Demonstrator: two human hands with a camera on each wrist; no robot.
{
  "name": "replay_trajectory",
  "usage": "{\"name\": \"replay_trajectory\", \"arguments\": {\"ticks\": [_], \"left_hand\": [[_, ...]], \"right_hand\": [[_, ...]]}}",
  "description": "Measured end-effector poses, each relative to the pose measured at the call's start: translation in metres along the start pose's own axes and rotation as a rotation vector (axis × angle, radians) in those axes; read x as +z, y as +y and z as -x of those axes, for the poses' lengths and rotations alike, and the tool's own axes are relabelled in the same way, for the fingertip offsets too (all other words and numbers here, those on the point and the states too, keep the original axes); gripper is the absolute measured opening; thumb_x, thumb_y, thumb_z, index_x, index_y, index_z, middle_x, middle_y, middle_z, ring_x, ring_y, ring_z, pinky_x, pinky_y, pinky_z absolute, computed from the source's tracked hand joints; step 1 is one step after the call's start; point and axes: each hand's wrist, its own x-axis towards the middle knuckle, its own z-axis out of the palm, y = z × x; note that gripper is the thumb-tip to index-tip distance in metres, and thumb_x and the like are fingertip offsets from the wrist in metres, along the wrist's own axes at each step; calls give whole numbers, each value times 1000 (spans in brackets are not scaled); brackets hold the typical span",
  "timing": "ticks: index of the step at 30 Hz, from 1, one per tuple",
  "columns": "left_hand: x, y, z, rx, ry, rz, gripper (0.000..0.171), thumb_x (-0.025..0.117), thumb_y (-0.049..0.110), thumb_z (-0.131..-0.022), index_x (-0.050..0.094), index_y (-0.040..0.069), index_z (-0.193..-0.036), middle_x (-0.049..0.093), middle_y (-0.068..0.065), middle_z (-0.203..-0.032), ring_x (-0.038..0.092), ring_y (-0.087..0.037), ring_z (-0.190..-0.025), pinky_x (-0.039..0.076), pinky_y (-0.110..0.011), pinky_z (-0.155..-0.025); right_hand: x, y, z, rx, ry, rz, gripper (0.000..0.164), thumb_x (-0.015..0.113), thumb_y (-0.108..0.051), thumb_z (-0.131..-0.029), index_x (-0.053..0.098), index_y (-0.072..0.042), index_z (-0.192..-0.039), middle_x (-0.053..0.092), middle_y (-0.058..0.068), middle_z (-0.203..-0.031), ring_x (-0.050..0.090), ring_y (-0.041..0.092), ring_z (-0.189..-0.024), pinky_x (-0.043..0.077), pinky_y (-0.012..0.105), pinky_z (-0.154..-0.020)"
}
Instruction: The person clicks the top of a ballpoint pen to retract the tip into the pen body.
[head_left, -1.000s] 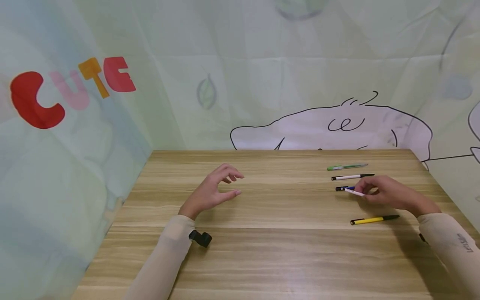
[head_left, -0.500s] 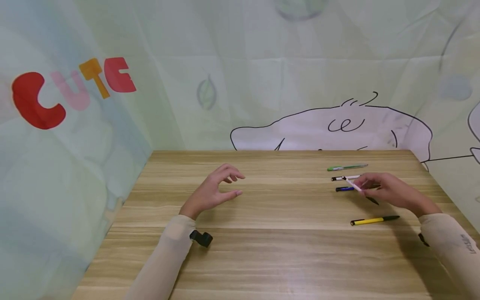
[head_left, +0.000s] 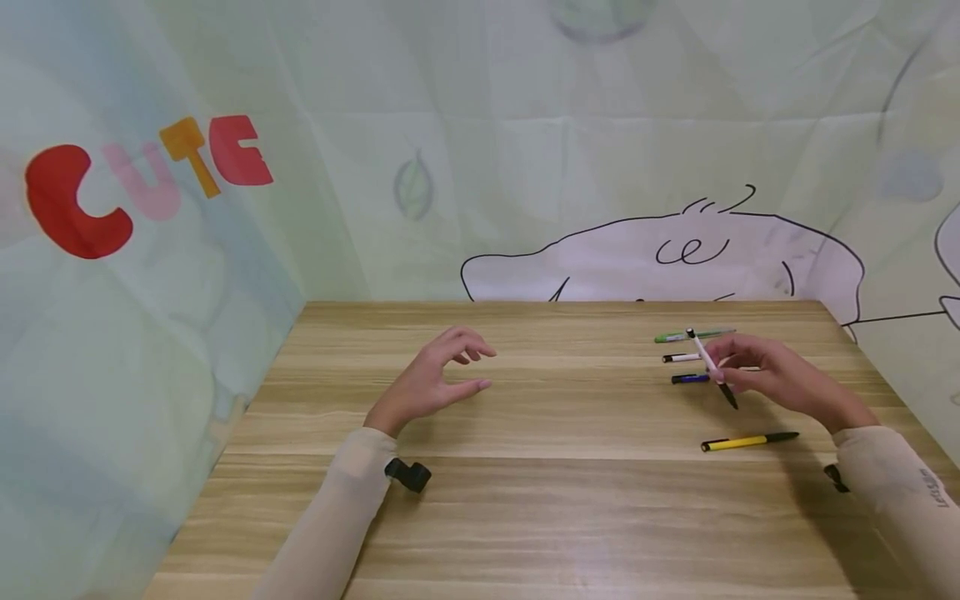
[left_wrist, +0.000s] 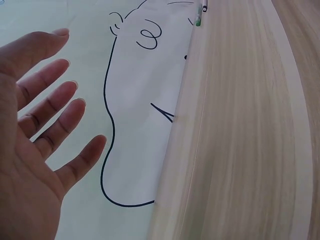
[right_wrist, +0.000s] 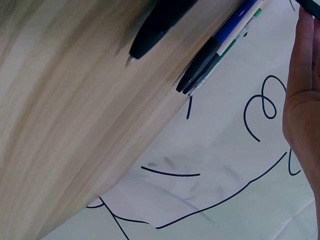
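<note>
In the head view my right hand [head_left: 783,379] pinches a white pen [head_left: 702,352] with a black grip. The pen is tilted, its black-and-white end toward the back and its dark tip toward the front, above the table. Beneath and behind it lie a blue pen [head_left: 688,379], another white pen [head_left: 678,358] and a green pen [head_left: 670,338], each partly covered by the hand or held pen. A yellow pen [head_left: 742,442] with a black grip lies nearer the front. My left hand [head_left: 423,379] hovers over the table's left half, fingers relaxed, holding nothing.
The wood-grain table [head_left: 525,517] meets a printed cloth backdrop [head_left: 480,167] at its rear edge. A black wrist camera [head_left: 408,475] sits on the left sleeve [head_left: 330,508]. The right sleeve [head_left: 892,483] extends over the table's right side.
The held white pen has swung in my right fingers: its rear end went from pointing left to pointing toward the back. The right hand rose slightly; the left hand barely moved.
</note>
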Motion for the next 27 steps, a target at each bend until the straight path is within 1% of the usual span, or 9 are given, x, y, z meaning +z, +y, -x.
{"name": "replay_trajectory", "arguments": {"ticks": [5, 8, 10, 16, 21, 24, 27], "left_hand": [[2, 2, -3, 2, 2, 2, 38, 80, 18, -90, 65, 18, -124, 61, -1, -122, 59, -17, -107, 56, -50, -92], [2, 2, -5, 1, 2, 8, 40, 80, 18, -89, 64, 15, -126, 61, -2, -123, 59, -18, -107, 56, -51, -93], [3, 2, -7, -2, 2, 8, 42, 80, 19, -89, 63, 16, -128, 61, 0, -124, 59, -17, -108, 56, -50, -93], [4, 6, -12, 7, 7, 0, 46, 80, 21, -89, 61, 19, -131, 61, 2, -122, 60, -16, -108, 56, -42, -94], [6, 7, -15, 12, 13, -3, 49, 81, 22, -89, 60, 19, -133, 61, 2, -122, 61, -18, -109, 56, -39, -94], [8, 7, -18, 9, 19, -8, 50, 81, 22, -88, 60, 19, -133, 61, 3, -121, 61, -17, -109, 56, -36, -94], [10, 8, -21, 8, 23, -7, 50, 81, 22, -88, 60, 18, -133, 61, 3, -120, 61, -15, -108, 56, -35, -94]], "right_hand": [[1, -3, -1, -24, 11, -38, 32, 62, -22, -103, 58, -4, -129, 68, 20, -114, 66, 13, -100, 61, 34, -76], [2, -4, -3, -43, 17, -57, 32, 62, -21, -103, 57, -3, -129, 66, 23, -116, 67, 12, -100, 62, 35, -77], [3, -5, -4, -54, 24, -69, 32, 63, -20, -102, 57, -2, -128, 65, 24, -118, 67, 12, -102, 62, 36, -76], [7, -12, -7, -60, 41, -84, 30, 63, -20, -102, 57, 0, -124, 62, 24, -117, 67, 13, -102, 62, 40, -77], [10, -19, -11, -55, 55, -109, 30, 64, -21, -102, 56, -1, -124, 63, 25, -116, 67, 15, -101, 63, 38, -79], [13, -22, -13, -54, 66, -134, 31, 66, -20, -100, 56, -2, -123, 65, 24, -114, 68, 18, -100, 63, 36, -78], [15, -24, -16, -56, 72, -170, 31, 68, -19, -99, 57, -3, -123, 66, 23, -113, 70, 19, -99, 63, 37, -78]]}}
